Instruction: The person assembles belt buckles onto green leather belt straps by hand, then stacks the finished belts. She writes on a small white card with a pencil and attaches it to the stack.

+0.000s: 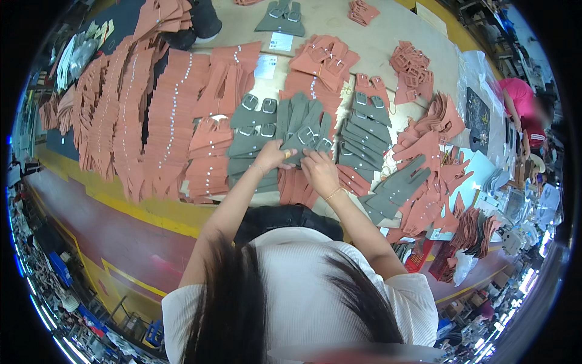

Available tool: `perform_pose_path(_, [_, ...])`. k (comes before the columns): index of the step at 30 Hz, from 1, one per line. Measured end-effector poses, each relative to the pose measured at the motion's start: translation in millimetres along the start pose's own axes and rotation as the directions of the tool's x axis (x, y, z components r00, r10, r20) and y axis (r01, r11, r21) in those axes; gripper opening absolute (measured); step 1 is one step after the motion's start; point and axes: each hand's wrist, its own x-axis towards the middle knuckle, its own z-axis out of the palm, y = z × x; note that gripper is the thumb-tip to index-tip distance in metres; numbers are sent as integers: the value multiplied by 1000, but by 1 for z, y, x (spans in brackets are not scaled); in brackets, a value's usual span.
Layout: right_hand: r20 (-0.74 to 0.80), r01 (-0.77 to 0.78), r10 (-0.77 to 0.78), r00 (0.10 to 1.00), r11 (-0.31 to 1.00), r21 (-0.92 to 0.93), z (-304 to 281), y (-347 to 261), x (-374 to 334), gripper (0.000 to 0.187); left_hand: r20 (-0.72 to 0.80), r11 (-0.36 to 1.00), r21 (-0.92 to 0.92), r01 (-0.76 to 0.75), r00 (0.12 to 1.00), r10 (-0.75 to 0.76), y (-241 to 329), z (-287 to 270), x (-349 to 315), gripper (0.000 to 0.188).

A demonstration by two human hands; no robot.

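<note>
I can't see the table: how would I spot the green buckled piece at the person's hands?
On the large beige table, find where the left hand and right hand nearly meet. There lies a flat dark green piece; its silver metal buckles slant, unlike the straighter pairs on the dark green stack to its left.

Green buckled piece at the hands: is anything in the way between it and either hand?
Nothing visible is. The left hand and the right hand are both right at the green piece, with no other thing showing between. What lies under the fingertips is hidden.
</note>
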Motion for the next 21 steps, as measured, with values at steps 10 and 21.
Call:
perform_pose_path(10, [-300,-202,306,904,922,331,-90,40,12,11,149,929,227,-292,953,263,178,-86,-52,56])
perform_pose_path(21, [-118,-260,314,942,906,334,-76,51,53,12,-141,946,32,-324,935,325,263,-171,231,51])
